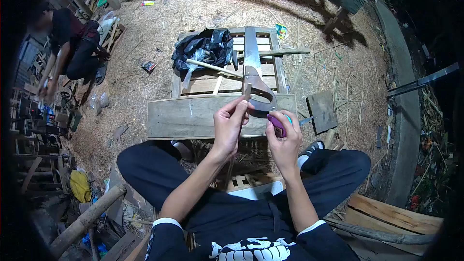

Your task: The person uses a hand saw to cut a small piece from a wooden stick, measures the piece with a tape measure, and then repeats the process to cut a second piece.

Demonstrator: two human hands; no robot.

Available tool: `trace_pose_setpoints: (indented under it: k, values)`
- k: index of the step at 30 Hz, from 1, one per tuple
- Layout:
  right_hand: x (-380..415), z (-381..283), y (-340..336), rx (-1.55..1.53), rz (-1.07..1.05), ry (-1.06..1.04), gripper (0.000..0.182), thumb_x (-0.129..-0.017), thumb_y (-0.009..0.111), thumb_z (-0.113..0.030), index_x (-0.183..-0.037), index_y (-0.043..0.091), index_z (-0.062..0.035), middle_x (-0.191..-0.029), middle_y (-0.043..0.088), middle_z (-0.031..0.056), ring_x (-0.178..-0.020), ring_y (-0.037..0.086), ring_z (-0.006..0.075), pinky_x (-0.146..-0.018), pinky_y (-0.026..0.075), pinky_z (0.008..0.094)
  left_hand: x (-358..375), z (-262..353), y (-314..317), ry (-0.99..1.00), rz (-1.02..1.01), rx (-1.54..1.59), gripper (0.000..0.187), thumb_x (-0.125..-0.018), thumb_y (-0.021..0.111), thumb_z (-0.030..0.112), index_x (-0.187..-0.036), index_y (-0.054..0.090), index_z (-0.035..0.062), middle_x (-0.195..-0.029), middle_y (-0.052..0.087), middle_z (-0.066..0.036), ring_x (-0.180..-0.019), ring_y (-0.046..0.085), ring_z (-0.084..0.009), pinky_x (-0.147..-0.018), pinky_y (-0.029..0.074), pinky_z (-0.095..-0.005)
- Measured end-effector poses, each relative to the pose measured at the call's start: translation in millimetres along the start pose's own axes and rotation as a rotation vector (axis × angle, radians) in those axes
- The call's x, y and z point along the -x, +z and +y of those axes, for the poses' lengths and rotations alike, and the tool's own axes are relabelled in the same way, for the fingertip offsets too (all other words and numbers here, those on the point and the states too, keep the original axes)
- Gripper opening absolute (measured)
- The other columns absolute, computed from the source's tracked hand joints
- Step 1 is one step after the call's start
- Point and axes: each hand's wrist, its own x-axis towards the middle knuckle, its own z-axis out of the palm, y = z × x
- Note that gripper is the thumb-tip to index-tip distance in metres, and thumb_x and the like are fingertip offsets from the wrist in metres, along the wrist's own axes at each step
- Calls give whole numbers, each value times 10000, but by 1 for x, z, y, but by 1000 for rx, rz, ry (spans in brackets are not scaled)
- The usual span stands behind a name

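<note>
View from a person's head, looking down over their lap at a low, slatted wooden worktop (179, 118) that stands on sawdust-strewn ground. The person sits at its near edge, knees spread, both hands raised above the broad front plank.

The left hand (228, 126), near the middle of that edge, pinches a thin wooden strip (248, 90) between thumb and fingers, its upper tip poking up past the fingertips. The right hand (285, 142), nearer the front right corner, has its fingers curled closed around a small purple tool (276, 124). A grey, blade-like piece shows beyond the knuckles; the fingers hide too much to say for certain whether it belongs to the tool.

Behind the hands a handsaw (252, 60) lies lengthwise, blade tip at the far edge, handle reaching the front plank. A crumpled black plastic bag (208, 48) fills the far left corner, with a pale round stick (212, 67) slanting from it towards the saw. At upper left, well apart, another person (77, 38) bends over.

For good control, a firm pinch close to the part being handled seems best, wrists steady, left thumb clear of any sharp edge, and the strip held off the saw handle.
</note>
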Motion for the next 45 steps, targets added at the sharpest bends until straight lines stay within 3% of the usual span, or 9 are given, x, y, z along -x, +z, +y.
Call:
trace_pose_setpoints:
  k: [3,8,13,17,22,27,30,36,45]
  values:
    - [-5,7,-5,44,25,-51,270,-895,751,-27,-1164,747,-44,-1184,662,185,-1030,703,335,-876,577,412,2,8,16,27,-16,-160,333,-1054,675,144,-1331,693,-40,-958,749,-34,-710,516,-22,-631,421,-198]
    - [-12,11,-10,-23,-29,38,526,-926,730,-40,-1435,605,-86,-1250,637,184,-1091,681,328,-923,558,419,9,13,32,124,-44,-468,312,-1038,700,147,-1292,733,-30,-944,776,-36,-762,583,-24,-659,468,-203]
    - [-17,20,-4,29,1,-17,536,-911,745,-49,-1429,607,-76,-1197,631,186,-1079,665,350,-958,537,445,14,26,15,313,-40,-880,263,-982,739,117,-1222,787,21,-895,764,-78,-757,646,-74,-660,504,-246]
    - [-20,22,1,97,-58,-143,513,-891,747,-35,-1391,645,-93,-1181,618,186,-1049,658,364,-945,536,450,11,56,-20,241,3,-979,242,-972,737,109,-1198,807,55,-877,739,-54,-727,620,-69,-643,483,-241]
    - [-33,-3,18,7,-195,-39,451,-919,725,-66,-1366,677,-104,-1184,606,209,-1035,665,379,-881,553,446,-7,82,-76,219,-39,-1071,250,-977,714,112,-1194,798,19,-929,781,-57,-789,675,-68,-694,525,-235]
    - [-46,-3,60,19,-261,-152,343,-942,723,-99,-1282,687,-64,-1153,622,221,-953,708,404,-829,580,461,-28,82,-119,150,-85,-1004,279,-973,710,92,-1224,756,-23,-946,782,-41,-802,694,-72,-712,560,-252]
    - [-61,-13,80,109,-369,-257,400,-943,742,-117,-1333,657,-90,-1184,628,202,-964,702,435,-821,581,494,-38,83,-134,-57,-62,-821,359,-968,718,69,-1312,683,-29,-993,768,-47,-883,701,-75,-781,570,-248]
    - [-104,-2,127,291,-486,-420,569,-885,735,-35,-1431,614,-140,-1206,650,137,-964,682,383,-874,531,474,-54,73,-152,-82,-38,-683,382,-961,703,35,-1335,666,-35,-1087,754,-65,-1010,706,-96,-847,568,-261]
    - [-129,21,163,413,-589,-242,417,-948,705,-108,-1360,649,-137,-1319,605,176,-1083,624,398,-916,483,480,-71,73,-154,-39,-36,-723,364,-952,686,26,-1306,670,-61,-1115,768,-97,-1013,746,-146,-864,584,-281]
